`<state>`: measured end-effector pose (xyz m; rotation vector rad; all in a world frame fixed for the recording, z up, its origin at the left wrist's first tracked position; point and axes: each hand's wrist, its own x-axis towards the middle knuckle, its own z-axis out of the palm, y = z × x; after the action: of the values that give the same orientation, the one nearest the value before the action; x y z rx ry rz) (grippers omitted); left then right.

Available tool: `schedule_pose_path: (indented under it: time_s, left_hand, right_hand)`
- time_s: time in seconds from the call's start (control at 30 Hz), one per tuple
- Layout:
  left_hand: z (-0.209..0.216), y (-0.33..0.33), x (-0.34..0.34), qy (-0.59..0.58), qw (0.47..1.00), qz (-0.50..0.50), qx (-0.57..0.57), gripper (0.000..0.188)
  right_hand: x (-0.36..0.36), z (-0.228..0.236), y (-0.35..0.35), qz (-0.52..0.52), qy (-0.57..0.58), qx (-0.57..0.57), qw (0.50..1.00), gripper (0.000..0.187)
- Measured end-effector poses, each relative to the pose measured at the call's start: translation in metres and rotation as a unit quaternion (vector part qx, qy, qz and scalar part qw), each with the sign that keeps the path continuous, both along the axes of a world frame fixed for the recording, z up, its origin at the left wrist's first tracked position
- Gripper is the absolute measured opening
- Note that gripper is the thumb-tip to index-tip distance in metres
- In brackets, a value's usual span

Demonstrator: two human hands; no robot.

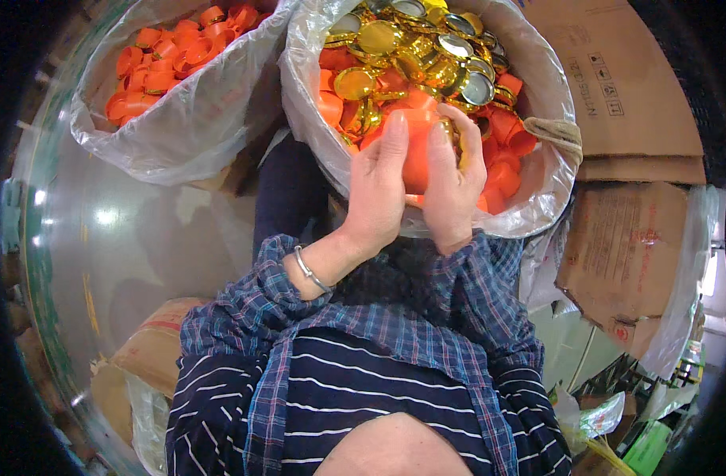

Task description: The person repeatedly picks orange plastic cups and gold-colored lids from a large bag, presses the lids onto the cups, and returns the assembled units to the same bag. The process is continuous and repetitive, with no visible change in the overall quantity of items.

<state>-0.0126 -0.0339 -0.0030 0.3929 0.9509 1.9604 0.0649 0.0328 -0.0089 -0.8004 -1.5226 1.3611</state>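
Both hands meet over a large bin lined with clear plastic (555, 87), which holds orange plastic caps and shiny gold lids (379, 37). Between my left hand (376, 184) and my right hand (452, 184) is an orange plastic cap (416, 163). The thumbs lie along its near side, one on each side. Fingers curl around its far side and are partly hidden. A bit of gold shows against the fingers of my right hand; I cannot tell whether it is a lid on the cap or a separate one.
A second plastic-lined bin (212, 131) at the far left holds several orange caps (168, 59). Brown cardboard (625, 246) stands along the right. A cardboard box (152, 341) sits low on the left, by the grey floor (156, 238). A cloth tie (555, 135) hangs over the large bin's rim.
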Motion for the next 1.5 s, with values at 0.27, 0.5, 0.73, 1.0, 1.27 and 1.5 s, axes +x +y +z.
schedule_pose_path:
  time_s: [0.27,0.5,0.73,1.0,1.27,1.5]
  left_hand:
    - [-0.008,0.005,-0.031,-0.178,0.969,-0.166,0.052,0.048]
    - [0.068,-0.022,-0.221,0.606,0.725,0.291,-0.152,0.044]
    - [0.024,-0.047,-0.268,0.061,0.958,0.263,0.098,0.043]
    - [-0.029,-0.017,-0.163,-0.302,0.896,0.074,0.317,0.040]
    - [-0.052,-0.021,-0.128,-0.350,0.847,0.010,0.399,0.039]
    - [-0.069,-0.033,-0.137,-0.296,0.894,0.051,0.332,0.055]
  right_hand:
    - [0.007,0.012,0.018,0.000,-0.132,0.485,0.864,0.053]
    - [0.052,-0.020,0.143,0.102,-0.275,0.122,0.948,0.036]
    - [0.117,-0.140,0.302,-0.072,-0.476,-0.230,0.846,0.048]
    - [0.137,-0.178,0.348,-0.107,-0.238,-0.313,0.913,0.056]
    - [0.143,-0.132,0.320,-0.097,-0.372,-0.128,0.914,0.028]
    - [0.127,-0.071,0.213,0.035,-0.298,-0.178,0.937,0.032]
